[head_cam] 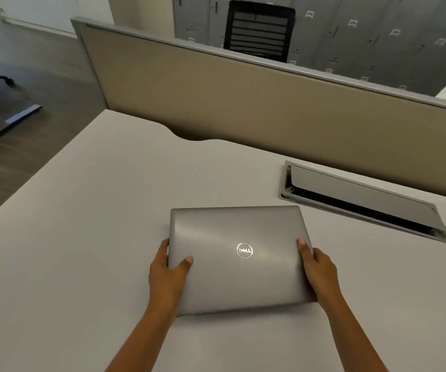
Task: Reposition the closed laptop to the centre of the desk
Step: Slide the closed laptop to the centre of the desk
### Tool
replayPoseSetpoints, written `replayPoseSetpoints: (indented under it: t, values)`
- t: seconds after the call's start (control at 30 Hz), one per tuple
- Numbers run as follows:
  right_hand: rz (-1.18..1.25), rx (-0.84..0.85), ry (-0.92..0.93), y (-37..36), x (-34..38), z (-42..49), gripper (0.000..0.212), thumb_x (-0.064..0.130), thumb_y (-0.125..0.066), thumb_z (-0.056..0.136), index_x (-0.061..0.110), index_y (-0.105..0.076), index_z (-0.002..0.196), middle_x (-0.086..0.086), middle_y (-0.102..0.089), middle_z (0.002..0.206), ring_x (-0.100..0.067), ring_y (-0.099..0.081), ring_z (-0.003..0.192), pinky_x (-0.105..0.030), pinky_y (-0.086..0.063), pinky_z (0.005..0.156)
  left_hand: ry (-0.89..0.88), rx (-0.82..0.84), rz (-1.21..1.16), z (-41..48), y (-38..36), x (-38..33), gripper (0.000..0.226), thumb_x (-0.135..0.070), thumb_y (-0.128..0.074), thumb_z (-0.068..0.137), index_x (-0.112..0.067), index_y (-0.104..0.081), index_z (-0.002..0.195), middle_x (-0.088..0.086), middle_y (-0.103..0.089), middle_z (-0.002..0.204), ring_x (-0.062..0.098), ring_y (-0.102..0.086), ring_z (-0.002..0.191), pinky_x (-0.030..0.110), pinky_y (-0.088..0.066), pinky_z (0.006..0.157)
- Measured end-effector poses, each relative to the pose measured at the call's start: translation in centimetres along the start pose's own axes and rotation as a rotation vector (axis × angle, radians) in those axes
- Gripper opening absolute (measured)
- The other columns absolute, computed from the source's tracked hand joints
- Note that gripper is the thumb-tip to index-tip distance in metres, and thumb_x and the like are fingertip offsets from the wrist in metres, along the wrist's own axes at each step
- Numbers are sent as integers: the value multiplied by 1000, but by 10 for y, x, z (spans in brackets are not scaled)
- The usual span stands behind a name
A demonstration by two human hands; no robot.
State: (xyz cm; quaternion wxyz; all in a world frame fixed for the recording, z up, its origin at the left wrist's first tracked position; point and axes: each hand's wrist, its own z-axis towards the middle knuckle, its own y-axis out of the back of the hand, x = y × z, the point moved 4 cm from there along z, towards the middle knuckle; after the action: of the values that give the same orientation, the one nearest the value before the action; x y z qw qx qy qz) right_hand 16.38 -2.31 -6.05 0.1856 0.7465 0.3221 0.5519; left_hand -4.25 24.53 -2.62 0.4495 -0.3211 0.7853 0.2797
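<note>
- A closed grey laptop (239, 260) lies lid-up on a pale desk (82, 237), roughly mid-width and nearer the person than the far edge.
- The left hand (167, 272) clasps its left edge, thumb on the lid; the right hand (316, 269) clasps the right edge the same way.
- An open cable hatch (364, 200) sits just beyond the laptop's far right corner, before a tan partition (243, 103).
- The step appears to be the placing itself; whether the laptop rests or is slightly lifted is unclear.
- Next, probably: square it, keep clear of the hatch, then let go.
</note>
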Motion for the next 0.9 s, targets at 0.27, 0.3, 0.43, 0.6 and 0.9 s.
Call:
replayPoseSetpoints:
  t: [0.27, 0.3, 0.43, 0.6, 0.9]
  values:
    - [59, -159, -163, 110, -126, -62, 60, 64, -42, 88, 9, -42, 64, -8, -54, 68, -21, -48, 62, -33, -36, 57, 3, 233, 194, -66, -96, 26, 57, -16, -73, 80, -22, -52, 133, 10, -68, 114, 29, -67, 95, 45, -55, 89]
    - [62, -171, -173, 121, -138, -68, 59, 63, -42, 89, 10, -41, 64, -8, -52, 67, -21, -47, 61, -32, -35, 56, 1, 255, 221, -74, -107, 29, 59, -17, -73, 80, -22, -51, 134, 10, -68, 116, 29, -67, 96, 44, -55, 89]
    - [43, -194, -182, 157, -178, -86, 58, 61, -41, 90, 10, -41, 63, -8, -52, 66, -20, -47, 61, -32, -36, 57, 19, 295, 287, -104, -141, 44, 66, -20, -75, 79, -20, -46, 139, 10, -65, 124, 29, -64, 98, 41, -53, 88]
    - [-21, -179, -164, 185, -212, -100, 59, 60, -41, 91, 8, -42, 64, -10, -52, 65, -22, -47, 60, -33, -36, 57, 34, 293, 368, -134, -162, 60, 69, -22, -76, 78, -19, -46, 140, 13, -65, 126, 32, -64, 103, 46, -52, 94]
    - [-166, -146, -87, 201, -219, -94, 58, 57, -40, 93, 10, -37, 60, -5, -45, 57, -19, -42, 54, -31, -31, 51, 35, 228, 495, -147, -171, 59, 75, -26, -80, 74, -15, -47, 140, 15, -65, 127, 35, -63, 107, 47, -49, 99]
